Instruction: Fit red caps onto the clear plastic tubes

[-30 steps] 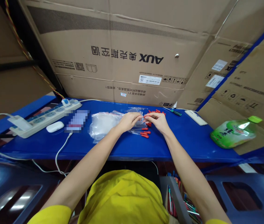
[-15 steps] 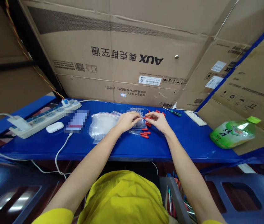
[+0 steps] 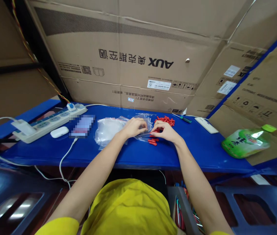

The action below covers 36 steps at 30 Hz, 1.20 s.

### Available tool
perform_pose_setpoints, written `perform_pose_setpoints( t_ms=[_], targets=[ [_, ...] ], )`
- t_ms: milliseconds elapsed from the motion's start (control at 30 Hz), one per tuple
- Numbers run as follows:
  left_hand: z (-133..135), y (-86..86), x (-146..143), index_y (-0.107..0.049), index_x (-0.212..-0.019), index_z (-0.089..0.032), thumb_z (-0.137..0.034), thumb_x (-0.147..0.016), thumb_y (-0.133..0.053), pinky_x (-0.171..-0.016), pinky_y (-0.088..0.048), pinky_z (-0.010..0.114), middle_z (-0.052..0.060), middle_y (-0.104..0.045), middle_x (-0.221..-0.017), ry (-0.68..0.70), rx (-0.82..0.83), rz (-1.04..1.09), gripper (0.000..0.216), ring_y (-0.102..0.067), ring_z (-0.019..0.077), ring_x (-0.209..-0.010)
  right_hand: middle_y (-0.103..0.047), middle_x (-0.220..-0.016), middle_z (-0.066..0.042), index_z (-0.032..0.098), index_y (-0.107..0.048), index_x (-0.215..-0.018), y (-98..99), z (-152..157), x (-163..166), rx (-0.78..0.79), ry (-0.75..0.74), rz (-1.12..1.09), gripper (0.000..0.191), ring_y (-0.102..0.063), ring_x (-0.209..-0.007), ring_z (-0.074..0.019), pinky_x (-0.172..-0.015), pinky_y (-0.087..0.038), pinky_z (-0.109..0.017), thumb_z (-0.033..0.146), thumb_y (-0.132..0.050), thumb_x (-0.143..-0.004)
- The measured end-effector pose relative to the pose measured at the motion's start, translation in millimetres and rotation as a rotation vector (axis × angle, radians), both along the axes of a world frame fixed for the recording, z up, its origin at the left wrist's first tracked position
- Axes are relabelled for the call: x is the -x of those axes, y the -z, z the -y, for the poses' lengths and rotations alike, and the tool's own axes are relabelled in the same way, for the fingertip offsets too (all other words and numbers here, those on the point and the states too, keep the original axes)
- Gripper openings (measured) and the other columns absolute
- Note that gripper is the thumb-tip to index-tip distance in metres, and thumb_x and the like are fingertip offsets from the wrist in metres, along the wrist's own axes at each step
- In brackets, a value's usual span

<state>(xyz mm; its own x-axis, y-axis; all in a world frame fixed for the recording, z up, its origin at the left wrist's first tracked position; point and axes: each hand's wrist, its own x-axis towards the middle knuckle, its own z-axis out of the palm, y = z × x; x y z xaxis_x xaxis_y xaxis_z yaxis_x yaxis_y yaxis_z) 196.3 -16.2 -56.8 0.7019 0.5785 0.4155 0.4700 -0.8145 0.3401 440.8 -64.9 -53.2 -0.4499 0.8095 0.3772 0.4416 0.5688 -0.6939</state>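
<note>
Head view: my left hand (image 3: 134, 126) rests on the bags (image 3: 108, 130), my right hand (image 3: 167, 131) on the red caps (image 3: 166, 120), near the back edge of the table (image 3: 128, 153). Both have fingers curled; I cannot tell what they grip.

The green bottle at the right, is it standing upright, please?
No, the green bottle lies on its side, with its green cap pointing to the right.
</note>
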Motion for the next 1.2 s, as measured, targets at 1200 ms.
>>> perform_pose_setpoints(
  t_ms=[1200],
  targets=[
    [-7,-2.7,13,-0.083,-0.093,-0.021,-0.023,-0.087,-0.074,-0.077,-0.047,0.026,0.004,-0.076,-0.097,0.071,0.183,-0.107,0.011,-0.068,0.0173,-0.087,-0.068,-0.095,-0.005,0.027,-0.077,-0.075,10.6,-9,-23,-0.171,0.394,0.448,0.02,-0.056,-0.103,-0.0298,-0.091,-0.043,-0.045,0.042,-0.088,-0.081]
  ],
)
